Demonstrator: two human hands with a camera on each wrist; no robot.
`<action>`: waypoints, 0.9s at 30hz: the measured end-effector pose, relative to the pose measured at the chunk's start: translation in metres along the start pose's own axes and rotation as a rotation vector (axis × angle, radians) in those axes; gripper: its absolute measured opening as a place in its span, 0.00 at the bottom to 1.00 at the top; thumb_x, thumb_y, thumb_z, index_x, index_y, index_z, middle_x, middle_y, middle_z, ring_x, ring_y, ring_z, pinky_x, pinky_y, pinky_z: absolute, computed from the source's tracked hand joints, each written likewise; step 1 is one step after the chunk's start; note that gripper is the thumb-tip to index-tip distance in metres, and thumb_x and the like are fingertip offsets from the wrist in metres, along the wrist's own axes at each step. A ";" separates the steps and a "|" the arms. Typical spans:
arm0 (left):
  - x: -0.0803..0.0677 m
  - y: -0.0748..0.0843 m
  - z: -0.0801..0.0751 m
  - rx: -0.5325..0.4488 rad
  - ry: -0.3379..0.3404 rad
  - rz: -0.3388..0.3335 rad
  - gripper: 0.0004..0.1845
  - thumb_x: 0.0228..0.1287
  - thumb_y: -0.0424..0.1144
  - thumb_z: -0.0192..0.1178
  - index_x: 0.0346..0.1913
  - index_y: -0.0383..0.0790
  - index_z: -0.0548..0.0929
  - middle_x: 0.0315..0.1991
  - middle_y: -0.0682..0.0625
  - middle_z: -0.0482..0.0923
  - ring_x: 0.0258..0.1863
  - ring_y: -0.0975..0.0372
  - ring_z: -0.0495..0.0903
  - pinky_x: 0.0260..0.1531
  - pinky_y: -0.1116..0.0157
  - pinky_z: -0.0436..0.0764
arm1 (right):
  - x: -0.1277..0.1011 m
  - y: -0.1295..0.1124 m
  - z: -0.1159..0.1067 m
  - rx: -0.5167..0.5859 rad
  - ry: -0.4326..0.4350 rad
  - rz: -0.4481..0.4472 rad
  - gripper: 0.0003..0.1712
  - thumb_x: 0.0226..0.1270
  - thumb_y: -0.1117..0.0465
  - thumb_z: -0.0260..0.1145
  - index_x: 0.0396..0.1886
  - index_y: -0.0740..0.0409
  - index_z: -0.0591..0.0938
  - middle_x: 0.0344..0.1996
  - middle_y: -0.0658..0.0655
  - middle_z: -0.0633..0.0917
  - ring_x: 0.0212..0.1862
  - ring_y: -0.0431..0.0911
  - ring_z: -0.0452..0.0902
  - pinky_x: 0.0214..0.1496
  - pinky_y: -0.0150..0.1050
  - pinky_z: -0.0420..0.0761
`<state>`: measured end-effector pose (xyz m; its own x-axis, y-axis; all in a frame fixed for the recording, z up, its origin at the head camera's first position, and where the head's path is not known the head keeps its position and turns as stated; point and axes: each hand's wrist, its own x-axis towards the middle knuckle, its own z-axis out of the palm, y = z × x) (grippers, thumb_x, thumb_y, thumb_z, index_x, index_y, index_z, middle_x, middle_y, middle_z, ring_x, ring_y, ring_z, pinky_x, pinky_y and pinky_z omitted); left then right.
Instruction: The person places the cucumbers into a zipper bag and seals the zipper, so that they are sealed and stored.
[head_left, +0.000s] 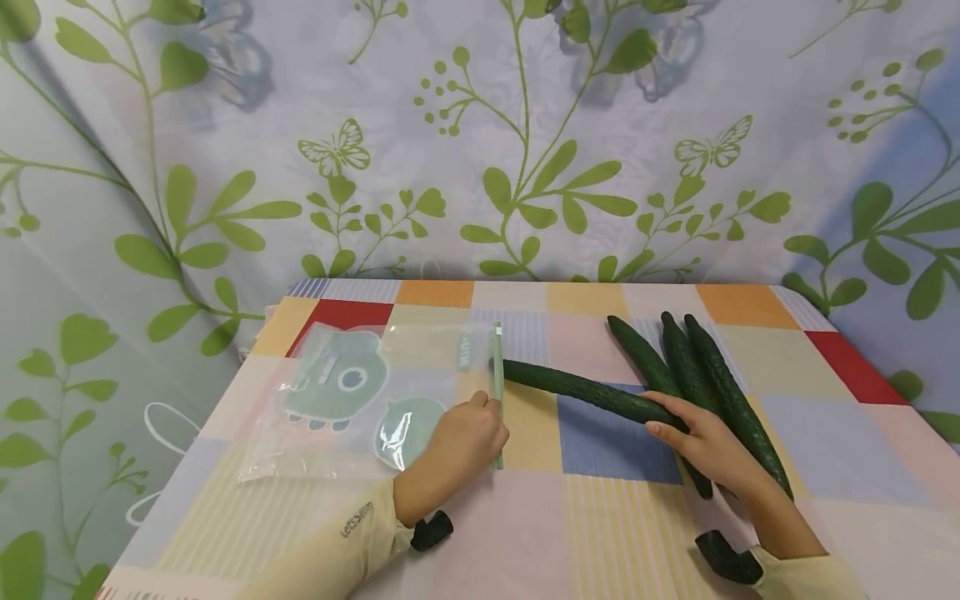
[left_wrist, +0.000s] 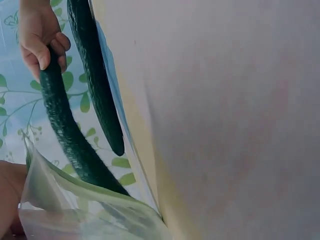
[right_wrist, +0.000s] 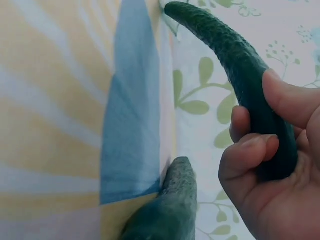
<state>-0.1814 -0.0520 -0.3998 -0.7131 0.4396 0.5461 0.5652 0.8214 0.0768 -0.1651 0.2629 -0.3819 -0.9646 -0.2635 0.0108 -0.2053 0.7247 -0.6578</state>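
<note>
Right hand grasped a long cucumber at its right end, its far tip at the mouth of a clear zip bag, left hand pinched the bag's green zip edge, three more cucumbers lay just right, checked counter, leaf-print curtain behind.

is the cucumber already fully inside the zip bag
No, only the tip of the cucumber meets the bag opening held by the left hand, while the right hand grips its other end outside.

a table in a checked cloth carries three cucumbers and a clear zip bag.
</note>
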 end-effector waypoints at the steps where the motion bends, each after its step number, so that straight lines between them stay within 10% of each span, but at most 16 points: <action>1: 0.000 0.000 0.000 0.005 -0.003 0.004 0.08 0.43 0.30 0.61 0.16 0.39 0.72 0.18 0.49 0.68 0.12 0.62 0.66 0.11 0.67 0.69 | 0.000 0.000 -0.001 0.038 -0.012 0.009 0.30 0.71 0.56 0.55 0.69 0.63 0.64 0.49 0.68 0.78 0.39 0.45 0.79 0.38 0.45 0.78; 6: 0.002 -0.001 -0.003 0.017 -0.014 0.011 0.08 0.44 0.31 0.60 0.17 0.40 0.72 0.18 0.49 0.68 0.12 0.62 0.66 0.12 0.68 0.68 | 0.001 0.001 -0.001 0.166 -0.048 0.029 0.31 0.72 0.57 0.54 0.70 0.64 0.61 0.25 0.51 0.67 0.19 0.36 0.59 0.23 0.38 0.68; 27: 0.002 0.002 -0.008 0.069 0.193 0.166 0.07 0.46 0.35 0.65 0.32 0.40 0.83 0.24 0.53 0.74 0.16 0.66 0.71 0.13 0.73 0.72 | 0.071 -0.022 0.043 0.352 -0.204 -0.065 0.28 0.70 0.58 0.56 0.67 0.65 0.66 0.15 0.47 0.60 0.16 0.37 0.52 0.20 0.38 0.64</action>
<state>-0.1784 -0.0520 -0.3919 -0.5168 0.4986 0.6959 0.6339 0.7692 -0.0804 -0.2215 0.2006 -0.3991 -0.8917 -0.4480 -0.0649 -0.1619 0.4494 -0.8785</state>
